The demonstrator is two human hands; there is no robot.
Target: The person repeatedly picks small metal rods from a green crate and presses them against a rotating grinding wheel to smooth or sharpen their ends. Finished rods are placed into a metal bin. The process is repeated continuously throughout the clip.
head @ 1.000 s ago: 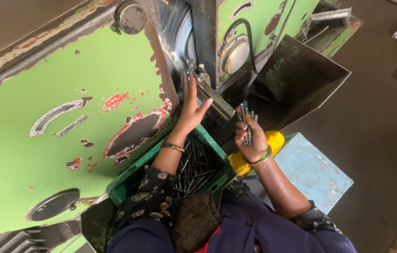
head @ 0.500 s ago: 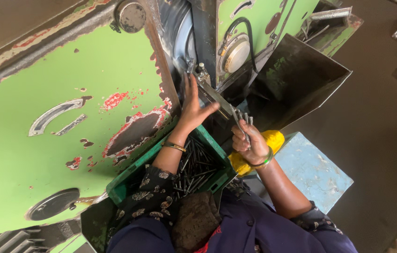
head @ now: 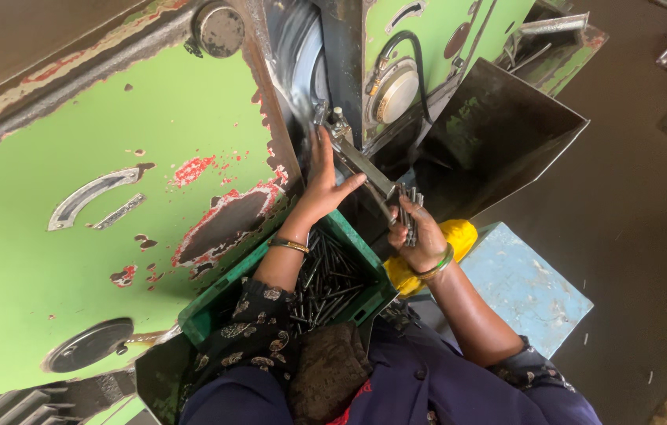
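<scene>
My left hand [head: 323, 182] reaches up with fingers spread against the grey metal feed bar [head: 362, 164] of a big green machine [head: 113, 205], just below the spinning wheel [head: 304, 63]. It holds nothing that I can see. My right hand [head: 420, 236] is closed around a bundle of thin dark metal rods [head: 407, 211], held upright beside the lower end of the feed bar. A green plastic crate [head: 365, 260] on my lap holds several more dark rods [head: 326, 283], under my left forearm.
A dark metal chute [head: 499, 134] opens to the right of the machine. A yellow object [head: 463, 234] and a light blue box [head: 526, 287] sit beside my right arm. Dark floor stretches on the right.
My right hand with the rod bundle has moved left and slightly up, closer to the feed bar. My left hand stays against the bar.
</scene>
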